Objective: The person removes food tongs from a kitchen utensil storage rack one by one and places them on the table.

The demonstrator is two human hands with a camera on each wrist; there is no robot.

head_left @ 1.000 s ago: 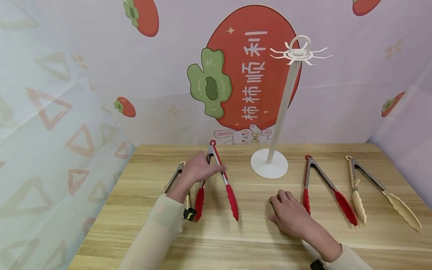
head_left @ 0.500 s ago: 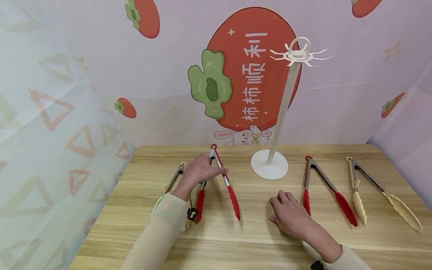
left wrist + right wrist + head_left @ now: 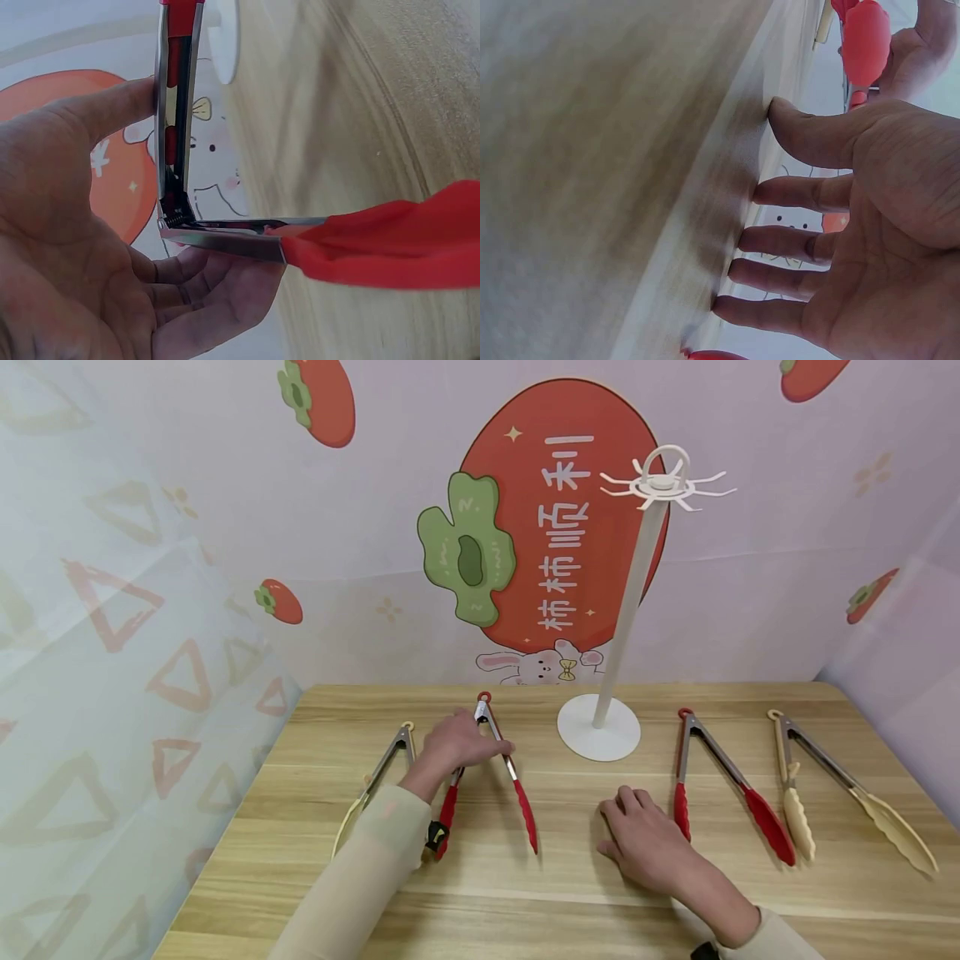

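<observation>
My left hand (image 3: 456,743) grips a pair of red-tipped kitchen tongs (image 3: 527,814), thumb along one metal arm and fingers behind the other. These tongs (image 3: 390,247) stand spread wide, hinge end up and away from me, as the left wrist view shows from close by. Behind my left forearm lie cream tongs (image 3: 375,772), partly covered by the sleeve. My right hand (image 3: 647,841) rests on the table with its fingertips (image 3: 769,191) touching the wood, fingers spread and nothing held. Just right of it lie a second pair of red tongs (image 3: 765,818).
A white stand (image 3: 626,610) with a round base and a ring of hooks on top rises at the back of the wooden table (image 3: 540,910). More cream tongs (image 3: 892,827) lie at the far right. A patterned wall cloth (image 3: 360,527) hangs behind.
My left hand has moved a little to the right and toward me with the red tongs, uncovering more of the cream tongs. My right hand has stayed in place.
</observation>
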